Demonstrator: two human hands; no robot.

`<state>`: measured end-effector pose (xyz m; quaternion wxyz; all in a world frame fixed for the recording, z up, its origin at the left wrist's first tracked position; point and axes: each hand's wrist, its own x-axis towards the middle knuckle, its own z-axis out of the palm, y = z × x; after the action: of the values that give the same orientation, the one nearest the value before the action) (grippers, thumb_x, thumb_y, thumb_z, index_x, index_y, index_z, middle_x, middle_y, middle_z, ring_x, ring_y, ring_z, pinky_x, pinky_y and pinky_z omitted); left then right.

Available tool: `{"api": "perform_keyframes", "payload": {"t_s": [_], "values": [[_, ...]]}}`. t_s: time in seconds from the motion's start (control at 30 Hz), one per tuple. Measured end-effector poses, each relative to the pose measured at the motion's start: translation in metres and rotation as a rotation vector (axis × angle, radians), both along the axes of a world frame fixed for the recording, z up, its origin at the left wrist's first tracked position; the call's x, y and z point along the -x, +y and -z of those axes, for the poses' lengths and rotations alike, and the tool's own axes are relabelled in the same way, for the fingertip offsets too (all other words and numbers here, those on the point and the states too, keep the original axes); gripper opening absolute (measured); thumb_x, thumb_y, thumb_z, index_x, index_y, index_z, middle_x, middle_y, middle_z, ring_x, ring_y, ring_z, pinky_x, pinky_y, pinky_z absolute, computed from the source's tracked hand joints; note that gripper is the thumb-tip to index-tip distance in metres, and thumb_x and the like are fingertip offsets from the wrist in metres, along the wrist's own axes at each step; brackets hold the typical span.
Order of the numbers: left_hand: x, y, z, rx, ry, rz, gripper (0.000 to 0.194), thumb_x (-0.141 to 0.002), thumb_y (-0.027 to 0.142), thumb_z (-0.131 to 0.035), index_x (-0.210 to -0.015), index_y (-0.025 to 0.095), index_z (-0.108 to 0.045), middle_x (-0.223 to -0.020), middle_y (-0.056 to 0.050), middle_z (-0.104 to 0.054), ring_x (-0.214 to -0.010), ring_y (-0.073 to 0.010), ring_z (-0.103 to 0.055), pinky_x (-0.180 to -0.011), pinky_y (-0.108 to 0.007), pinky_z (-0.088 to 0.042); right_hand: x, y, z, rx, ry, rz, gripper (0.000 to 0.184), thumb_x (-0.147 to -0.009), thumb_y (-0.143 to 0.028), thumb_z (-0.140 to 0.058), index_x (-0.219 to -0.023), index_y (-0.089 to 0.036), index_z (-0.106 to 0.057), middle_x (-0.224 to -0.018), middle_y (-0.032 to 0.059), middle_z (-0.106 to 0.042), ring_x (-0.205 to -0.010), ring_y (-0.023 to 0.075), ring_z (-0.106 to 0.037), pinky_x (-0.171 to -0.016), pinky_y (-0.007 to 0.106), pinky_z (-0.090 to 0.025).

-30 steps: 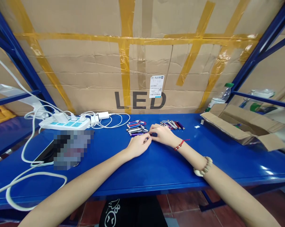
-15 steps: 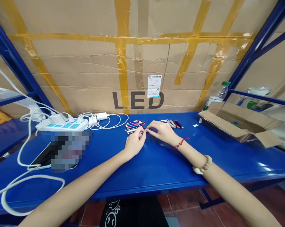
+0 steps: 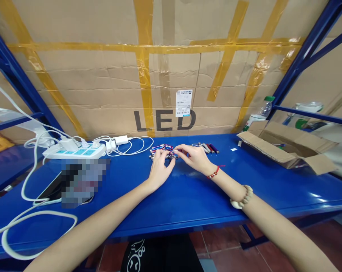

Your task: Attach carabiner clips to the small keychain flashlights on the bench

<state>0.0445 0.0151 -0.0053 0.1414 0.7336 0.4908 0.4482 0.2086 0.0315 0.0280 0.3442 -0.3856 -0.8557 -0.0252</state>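
My left hand (image 3: 160, 168) rests over a pile of small shiny metal tubes (image 3: 159, 147), blue, red and silver, on the blue table (image 3: 188, 196). Its fingers and thumb are apart, with the fingertips at the near tubes. Just to its right, my right hand (image 3: 196, 158) has thumb and forefinger brought together in a pinch. What lies in that pinch is too small to tell. Behind the right hand is a second row of slim tubes (image 3: 210, 148), silver, red and dark blue.
A white power strip (image 3: 98, 153) with looping cables stands left, behind a dark flat device (image 3: 53, 185) partly blurred out. An open cardboard box (image 3: 284, 155) and a bottle (image 3: 263, 111) are at right. A taped cardboard sheet (image 3: 111, 87) forms the back wall.
My left hand has loosened from a closed pinch, its fingers spreading forward over the tubes. My right hand stays pinched in nearly the same place. The view has shifted slightly.
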Motion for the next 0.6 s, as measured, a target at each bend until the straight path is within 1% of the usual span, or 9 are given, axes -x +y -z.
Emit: {"api": "perform_keyframes", "payload": {"t_s": [0.1, 0.23, 0.3, 0.43, 0.53, 0.6], "values": [[0.0004, 0.0008, -0.0010, 0.021, 0.036, 0.014, 0.013, -0.086, 0.027, -0.047, -0.083, 0.019, -0.056, -0.092, -0.005, -0.052, -0.094, -0.0184, -0.051, -0.089, -0.033, -0.042, -0.0007, 0.0013, 0.0005, -0.015, 0.038, -0.026, 0.026, -0.094, -0.036, -0.043, -0.100, -0.020, -0.063, -0.095, 0.0020, -0.072, -0.081, 0.0115, -0.067, -0.069, 0.019, -0.046], [0.0006, 0.0011, -0.0033, 0.047, 0.075, 0.032, 0.019, -0.087, 0.028, -0.044, -0.071, 0.019, -0.049, -0.081, -0.003, -0.054, -0.085, -0.0182, -0.051, -0.081, -0.031, -0.042, -0.0018, 0.0035, 0.0019, -0.030, 0.025, -0.045, 0.024, -0.094, -0.034, -0.044, -0.100, -0.021, -0.063, -0.102, 0.0019, -0.071, -0.088, 0.0123, -0.066, -0.073, 0.020, -0.047], [0.0004, 0.0014, -0.0038, 0.053, 0.066, 0.042, 0.019, -0.087, 0.027, -0.042, -0.070, 0.019, -0.047, -0.078, -0.003, -0.054, -0.084, -0.0181, -0.051, -0.080, -0.031, -0.042, -0.0024, 0.0048, 0.0029, -0.041, 0.014, -0.057, 0.024, -0.094, -0.034, -0.044, -0.100, -0.021, -0.063, -0.102, 0.0021, -0.071, -0.089, 0.0126, -0.066, -0.074, 0.021, -0.048], [0.0001, 0.0013, -0.0041, 0.084, -0.019, 0.072, 0.016, -0.086, 0.025, -0.042, -0.071, 0.020, -0.045, -0.074, -0.001, -0.054, -0.078, -0.0169, -0.052, -0.075, -0.029, -0.041, -0.0038, 0.0080, 0.0055, -0.099, 0.014, -0.115, 0.025, -0.094, -0.033, -0.044, -0.099, -0.020, -0.064, -0.098, 0.0031, -0.071, -0.086, 0.0129, -0.067, -0.074, 0.022, -0.049], [0.0006, -0.0011, -0.0060, 0.110, -0.070, 0.108, 0.017, -0.086, 0.028, -0.041, -0.073, 0.019, -0.046, -0.075, -0.001, -0.056, -0.074, -0.0160, -0.052, -0.070, -0.028, -0.040, -0.0046, 0.0094, 0.0067, -0.147, 0.013, -0.136, 0.025, -0.094, -0.032, -0.044, -0.100, -0.020, -0.065, -0.093, 0.0031, -0.071, -0.081, 0.0123, -0.066, -0.072, 0.022, -0.050], [0.0011, -0.0035, -0.0081, 0.142, -0.094, 0.131, 0.021, -0.088, 0.032, -0.038, -0.073, 0.019, -0.047, -0.077, -0.001, -0.057, -0.074, -0.0159, -0.052, -0.070, -0.027, -0.039, -0.0049, 0.0095, 0.0067, -0.161, 0.012, -0.133, 0.025, -0.094, -0.032, -0.044, -0.100, -0.020, -0.065, -0.091, 0.0029, -0.071, -0.079, 0.0118, -0.066, -0.071, 0.021, -0.049]]}}
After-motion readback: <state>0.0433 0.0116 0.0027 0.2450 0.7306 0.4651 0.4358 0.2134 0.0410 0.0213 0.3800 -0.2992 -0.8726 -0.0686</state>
